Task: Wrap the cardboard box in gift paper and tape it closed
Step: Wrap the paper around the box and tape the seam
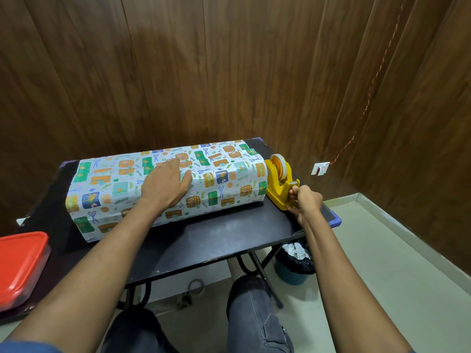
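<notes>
A long box covered in patterned gift paper (224, 179) lies across the black table (216, 238). My left hand (165, 186) presses flat on top of the paper, fingers straight. To the right of the box stands a yellow tape dispenser (279, 179) with a roll of clear tape. My right hand (304, 201) is at the dispenser's front end, fingers curled and pinching at the cutter; the tape strip itself is too thin to make out.
A red-lidded plastic container (21, 266) sits at the table's left edge. A blue bin with a black liner (294, 263) stands under the table's right corner. My knees are below the table front. Wood-panelled walls close in behind and to the right.
</notes>
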